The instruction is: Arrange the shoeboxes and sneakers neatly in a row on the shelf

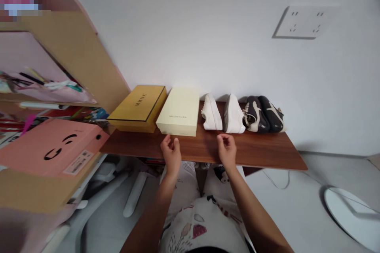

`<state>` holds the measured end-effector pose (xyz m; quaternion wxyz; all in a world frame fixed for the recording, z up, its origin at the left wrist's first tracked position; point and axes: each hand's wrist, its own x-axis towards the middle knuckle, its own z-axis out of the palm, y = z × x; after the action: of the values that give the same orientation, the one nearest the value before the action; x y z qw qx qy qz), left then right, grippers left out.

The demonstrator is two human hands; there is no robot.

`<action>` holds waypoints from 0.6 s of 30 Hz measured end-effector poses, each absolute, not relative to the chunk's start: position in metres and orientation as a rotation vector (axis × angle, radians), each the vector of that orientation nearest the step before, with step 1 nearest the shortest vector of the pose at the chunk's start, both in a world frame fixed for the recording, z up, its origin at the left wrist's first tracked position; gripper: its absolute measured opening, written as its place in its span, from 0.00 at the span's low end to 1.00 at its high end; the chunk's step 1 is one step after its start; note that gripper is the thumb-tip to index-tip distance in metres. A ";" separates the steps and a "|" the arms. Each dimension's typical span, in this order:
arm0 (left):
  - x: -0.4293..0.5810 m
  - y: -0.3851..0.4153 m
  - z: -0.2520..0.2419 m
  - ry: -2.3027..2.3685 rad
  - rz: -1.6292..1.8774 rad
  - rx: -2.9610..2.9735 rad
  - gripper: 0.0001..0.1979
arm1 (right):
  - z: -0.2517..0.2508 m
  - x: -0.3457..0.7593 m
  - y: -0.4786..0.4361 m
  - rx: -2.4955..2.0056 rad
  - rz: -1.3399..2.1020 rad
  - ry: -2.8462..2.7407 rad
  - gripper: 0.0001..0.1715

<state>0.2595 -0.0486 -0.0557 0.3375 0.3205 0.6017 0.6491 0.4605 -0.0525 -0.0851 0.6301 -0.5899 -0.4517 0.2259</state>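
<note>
My left hand (171, 153) is over the front of a dark brown wooden board (267, 152), just before a cream shoebox (179, 108). Its fingers are loosely curled, thumb apart, with nothing in them. My right hand (227, 151) hovers in front of a pair of white sneakers, nearest the right white shoe (233, 114); its fingers are half bent and hold nothing. Beside that shoe is the left white shoe (211, 114), tipped on its side. A yellow shoebox (139, 106) with black edging lies left of the cream one. Black-and-white shoes (257, 114) rest at the right.
A pink box (56, 146) sits on a desk (44, 191) at the left, below shelves with pens and small items. The white wall (190, 39) runs behind the board and carries a socket plate (304, 22). A round white base (353, 215) stands on the floor at right.
</note>
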 end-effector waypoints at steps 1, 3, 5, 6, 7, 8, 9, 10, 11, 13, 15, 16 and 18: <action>0.271 -0.055 -0.060 1.502 1.618 0.880 0.16 | -0.085 0.475 -0.056 -1.382 0.438 -0.962 0.26; 0.297 -0.057 -0.064 1.347 1.455 0.986 0.16 | -0.084 0.500 -0.056 -1.450 0.301 -0.829 0.30; 0.323 -0.048 -0.065 1.240 1.340 1.058 0.21 | -0.084 0.521 -0.049 -1.517 0.250 -0.753 0.36; 0.335 -0.039 -0.065 1.218 1.320 1.065 0.25 | -0.084 0.529 -0.043 -1.546 0.265 -0.750 0.39; 0.346 -0.029 -0.064 1.214 1.322 1.053 0.29 | -0.085 0.536 -0.037 -1.569 0.300 -0.767 0.42; 0.355 -0.018 -0.062 1.222 1.331 1.031 0.33 | -0.085 0.542 -0.031 -1.587 0.343 -0.800 0.44; 0.362 -0.007 -0.061 1.235 1.337 1.008 0.37 | -0.085 0.548 -0.025 -1.600 0.390 -0.842 0.46; 0.368 0.004 -0.060 1.245 1.338 0.987 0.39 | -0.084 0.553 -0.019 -1.609 0.434 -0.886 0.48; 0.373 0.014 -0.059 1.248 1.333 0.967 0.39 | -0.083 0.557 -0.014 -1.615 0.478 -0.924 0.49; 0.379 0.029 -0.059 1.227 1.309 0.930 0.37 | -0.079 0.565 -0.005 -1.605 0.587 -0.991 0.48; 0.383 0.039 -0.061 1.200 1.272 0.920 0.31 | -0.073 0.573 0.002 -1.538 0.728 -1.066 0.42; 0.384 0.043 -0.061 1.196 1.249 0.931 0.28 | -0.070 0.576 0.005 -1.479 0.797 -1.103 0.40; 0.385 0.047 -0.060 1.216 1.194 0.988 0.24 | -0.063 0.581 0.010 -1.365 0.894 -1.174 0.37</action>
<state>0.3851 0.0469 -0.0598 0.5527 0.4181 0.5145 0.5050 0.5813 0.0101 -0.0634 0.5361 -0.5731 -0.4930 0.3756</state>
